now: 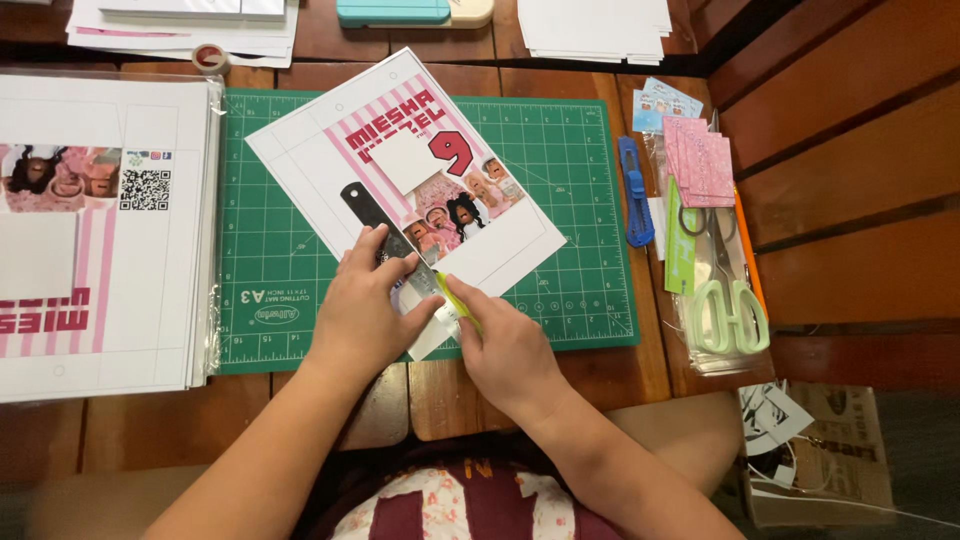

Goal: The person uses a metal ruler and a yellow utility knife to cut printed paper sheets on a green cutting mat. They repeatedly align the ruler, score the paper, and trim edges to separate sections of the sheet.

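Observation:
A printed white sheet (330,165) with pink stripes and cartoon figures lies tilted on a green cutting mat (560,180). A dark metal ruler (362,205) rests diagonally on the sheet. My left hand (365,310) presses down on the ruler's lower end. My right hand (510,350) holds a yellow-green craft knife (455,300) against the ruler's edge at the sheet's lower corner. The blade tip is hidden between my hands.
A stack of similar printed sheets (100,240) lies to the left. Right of the mat are a blue cutter (633,195), pink cards (700,160) and pale green scissors (728,300). A tape roll (210,58), paper stacks and a teal box (395,12) sit at the back.

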